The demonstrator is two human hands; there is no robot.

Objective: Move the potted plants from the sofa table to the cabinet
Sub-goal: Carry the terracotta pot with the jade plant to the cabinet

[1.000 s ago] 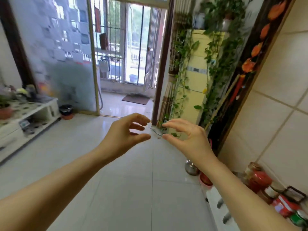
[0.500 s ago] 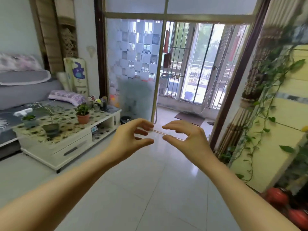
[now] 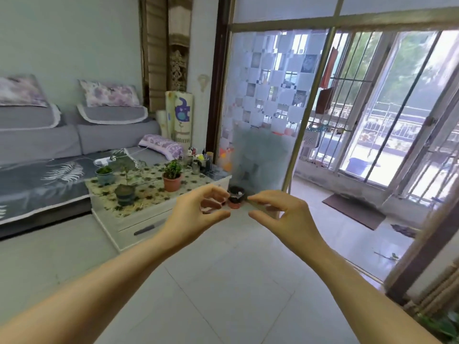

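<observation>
Both hands raised mid-air, apart, over the floor. Left hand (image 3: 198,214): fingers half-curled, thumb apart, empty. Right hand (image 3: 285,217): same loose claw, empty. Three potted plants, terracotta pot (image 3: 172,182), dark pot (image 3: 125,194), grey-green pot (image 3: 105,175), stand on the white patterned-top counter (image 3: 139,214) beside the sofa.

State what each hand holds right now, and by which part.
Nothing: the left hand and right hand are raised with fingers loosely curled, empty. The three potted plants stand untouched on the sofa table.
</observation>
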